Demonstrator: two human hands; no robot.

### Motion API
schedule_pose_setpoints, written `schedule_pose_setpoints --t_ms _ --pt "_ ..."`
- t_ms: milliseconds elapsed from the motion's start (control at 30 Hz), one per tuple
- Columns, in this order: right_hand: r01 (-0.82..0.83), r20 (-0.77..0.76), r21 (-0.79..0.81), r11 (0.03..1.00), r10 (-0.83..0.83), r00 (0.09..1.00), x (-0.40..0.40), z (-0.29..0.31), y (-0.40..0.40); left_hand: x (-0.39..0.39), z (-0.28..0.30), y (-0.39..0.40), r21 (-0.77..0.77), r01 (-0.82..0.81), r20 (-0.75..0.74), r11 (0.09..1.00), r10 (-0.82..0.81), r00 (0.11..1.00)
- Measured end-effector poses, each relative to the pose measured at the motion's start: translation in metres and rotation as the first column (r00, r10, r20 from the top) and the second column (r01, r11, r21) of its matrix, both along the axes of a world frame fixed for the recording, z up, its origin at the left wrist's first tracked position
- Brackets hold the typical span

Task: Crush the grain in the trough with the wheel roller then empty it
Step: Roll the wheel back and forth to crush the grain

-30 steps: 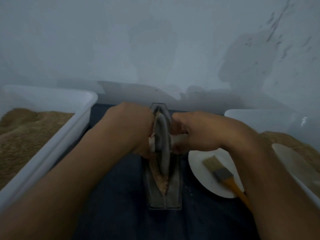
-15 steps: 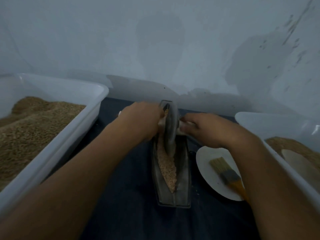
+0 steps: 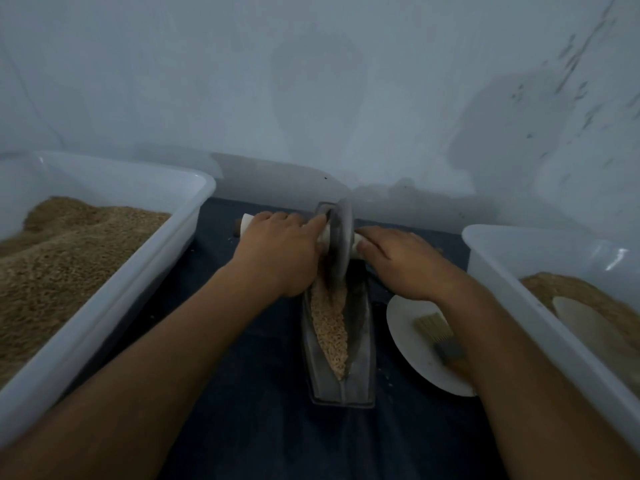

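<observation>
Both hands have pushed the wheel roller (image 3: pixel 338 241) away from the person since a second ago, from mid-trough to the far end near the wall, uncovering more of the grain behind it. The left hand (image 3: pixel 277 252) is lying over the pale handle on the wheel's left side, fingers reaching toward the disc, and the right hand (image 3: pixel 403 261) is lying over the handle on the right; whether the fingers are curling fully round the handles I cannot tell. The two hands are sitting close together, only the upright grey disc parting them.

Under the wheel, the trough (image 3: pixel 362 344) is running lengthways from the person toward the wall on a dark cloth (image 3: pixel 249 393). A narrow tongue of tan grain (image 3: pixel 330 327) is lying along its channel, tapering to a point at the near end.

Just to the right, a white plate (image 3: pixel 410 341) is carrying a brush (image 3: pixel 438 332), bristles pointing away, partly hidden by the right forearm. Farther right, a white tub (image 3: pixel 519 289) is holding brown grain and a pale scoop-like thing. On the left, a bigger white tub (image 3: pixel 138 271) is holding a heaped mass of the same brown grain.
</observation>
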State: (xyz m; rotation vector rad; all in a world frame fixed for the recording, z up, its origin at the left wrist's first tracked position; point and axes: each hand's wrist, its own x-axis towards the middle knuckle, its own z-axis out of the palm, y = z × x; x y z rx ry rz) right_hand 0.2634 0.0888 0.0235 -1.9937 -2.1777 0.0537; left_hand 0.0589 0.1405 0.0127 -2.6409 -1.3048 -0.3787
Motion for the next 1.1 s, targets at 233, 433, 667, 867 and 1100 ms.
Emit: schedule_pose_setpoints --t_ms 233,433,667,867,1100 --pt "0.001 0.104 -0.066 0.998 0.006 0.995 -0.014 0.012 -0.044 -0.019 0.013 -0.05 -0.042 0.03 -0.051 0.999 -0.032 0.998" --pt "-0.067 0.18 0.122 0.99 0.045 0.983 -0.03 0.011 -0.093 -0.036 0.019 -0.092 0.006 0.014 -0.16 1.0 -0.012 0.987" --pt "-0.037 0.265 0.097 0.995 0.01 0.964 -0.025 -0.013 -0.081 -0.031 -0.001 -0.074 0.068 0.025 -0.199 0.997 -0.011 0.98" --pt "-0.009 0.27 0.136 0.991 -0.028 0.962 -0.017 -0.016 -0.023 -0.015 -0.008 -0.022 0.072 0.01 -0.142 0.997 0.0 0.99" --pt "-0.044 0.363 0.193 0.98 -0.03 0.931 -0.01 0.003 0.031 -0.005 -0.005 0.023 -0.059 -0.022 -0.036 0.998 0.02 0.999"
